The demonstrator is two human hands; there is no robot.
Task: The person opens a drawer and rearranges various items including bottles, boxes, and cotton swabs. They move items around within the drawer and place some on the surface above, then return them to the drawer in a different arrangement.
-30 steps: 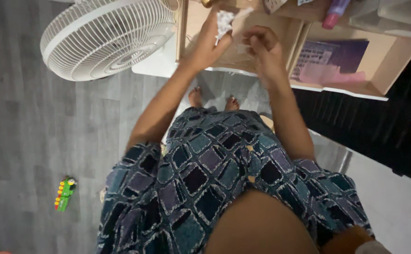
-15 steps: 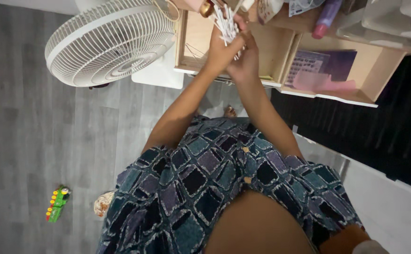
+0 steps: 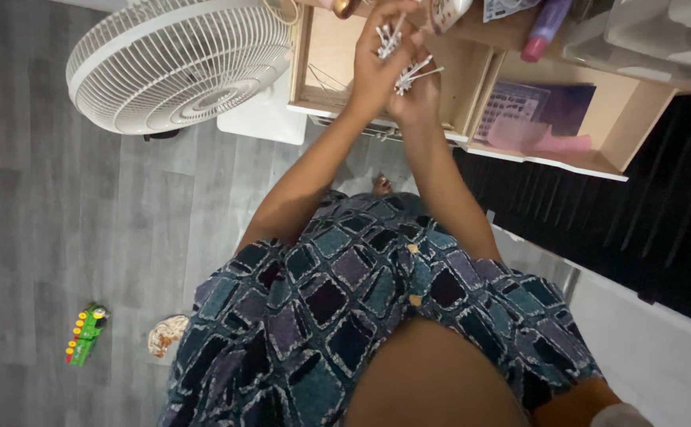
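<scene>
Above the open drawer (image 3: pixel 337 59), both hands have closed together since a second ago: left hand (image 3: pixel 373 67) and right hand (image 3: pixel 417 99) each grip white swabs (image 3: pixel 409 75).

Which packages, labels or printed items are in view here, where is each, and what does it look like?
Printed card: lying flat in the right drawer, rectangular, purple with rows of small pale squares.
Tube: on the shelf above that drawer, purple body, pink cap.
Patterned packet: at the top edge, right of the hands, pale with small prints; partly cut off.
</scene>
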